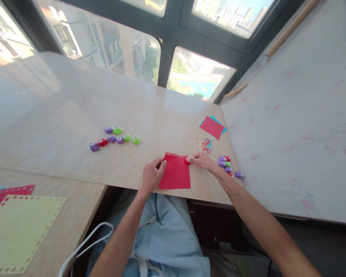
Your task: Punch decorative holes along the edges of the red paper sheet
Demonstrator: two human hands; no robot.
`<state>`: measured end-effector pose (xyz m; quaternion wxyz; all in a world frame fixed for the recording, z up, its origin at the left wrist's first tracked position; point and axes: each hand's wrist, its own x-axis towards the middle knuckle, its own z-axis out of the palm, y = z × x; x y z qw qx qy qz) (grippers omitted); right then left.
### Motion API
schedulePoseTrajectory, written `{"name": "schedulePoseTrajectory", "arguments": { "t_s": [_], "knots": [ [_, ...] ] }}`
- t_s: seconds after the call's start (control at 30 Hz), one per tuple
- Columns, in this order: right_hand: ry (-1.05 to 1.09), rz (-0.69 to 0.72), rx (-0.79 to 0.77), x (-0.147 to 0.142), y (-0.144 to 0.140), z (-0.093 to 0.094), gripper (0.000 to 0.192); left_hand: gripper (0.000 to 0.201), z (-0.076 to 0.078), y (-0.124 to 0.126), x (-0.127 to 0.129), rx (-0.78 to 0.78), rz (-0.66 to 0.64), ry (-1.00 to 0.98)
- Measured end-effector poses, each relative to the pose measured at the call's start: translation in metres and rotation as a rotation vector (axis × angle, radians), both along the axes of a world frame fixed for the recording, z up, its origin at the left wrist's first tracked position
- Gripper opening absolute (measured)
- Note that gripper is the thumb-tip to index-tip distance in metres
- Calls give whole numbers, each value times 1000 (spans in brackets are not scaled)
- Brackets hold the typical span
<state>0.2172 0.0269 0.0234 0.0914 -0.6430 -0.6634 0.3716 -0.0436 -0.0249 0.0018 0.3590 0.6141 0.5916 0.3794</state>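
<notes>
A sheet of red paper [175, 174] lies at the front edge of the counter, with a row of small punched holes along its far edge. My left hand [153, 174] grips the sheet's left side, thumb on top. At its upper right corner, my right hand [202, 160] is closed on a small red craft punch [187, 161], which sits over the paper's edge. Just beyond that hand is a scatter of tiny punched paper bits [206, 146] in red, blue and pale colours.
Several purple, green and red craft punches [111, 138] stand to the left, and more punches [226, 164] at the right by the wall. Coloured cards [212, 127] are stacked at the back right. A hole-edged yellow sheet [25, 234] and a white cable [83, 246] are at lower left.
</notes>
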Motion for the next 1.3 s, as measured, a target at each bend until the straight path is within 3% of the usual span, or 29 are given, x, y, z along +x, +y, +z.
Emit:
{"name": "schedulePoseTrajectory", "arguments": {
  "t_s": [0.23,0.53,0.7,0.9,1.03,1.1,1.2,1.3],
  "knots": [
    [46,0,4,2,0,-2,43,30,0,-1,-1,-4,-3,-22],
    [189,-132,-58,2,-9,-6,47,31,-1,-3,-2,25,-3,-42],
    [203,-185,43,-6,-21,-5,48,32,-1,-2,-2,25,-12,-55],
    [285,-335,268,-16,-38,-12,50,30,-4,-2,-3,41,-14,-53],
    [116,-181,420,-21,-46,-20,56,30,-5,-2,-3,40,-21,-46],
    [-9,-131,454,-24,-48,-23,47,30,-5,-2,-4,42,-26,-45],
    [-75,-195,503,-27,-48,-26,40,30,-5,-3,-5,39,-29,-55],
    [21,-305,541,-27,-46,-28,45,31,-4,-4,-6,35,-33,-76]
  ]
}}
